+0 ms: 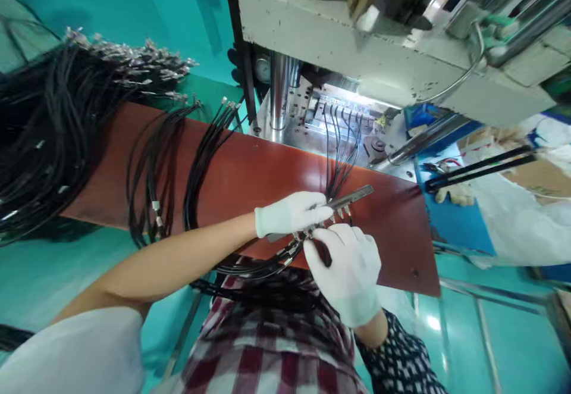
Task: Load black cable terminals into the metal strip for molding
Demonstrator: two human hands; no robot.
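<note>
My left hand (292,212), in a white glove, grips a flat metal bar (352,196) that holds a row of black cables by their metal ends. My right hand (348,263), also gloved, pinches one black cable (285,257) at the bar's near edge. Several thin black cables (341,150) run from the bar up into the lit mould of the press (339,114). Both hands hover over the front of a red-brown board (250,174).
Looped black cable bundles (151,162) lie on the board's left part, and a big pile with metal terminals (66,102) lies farther left. The grey press head (357,43) hangs overhead. At the right, another person's gloved hand (455,193) holds black rods (482,168).
</note>
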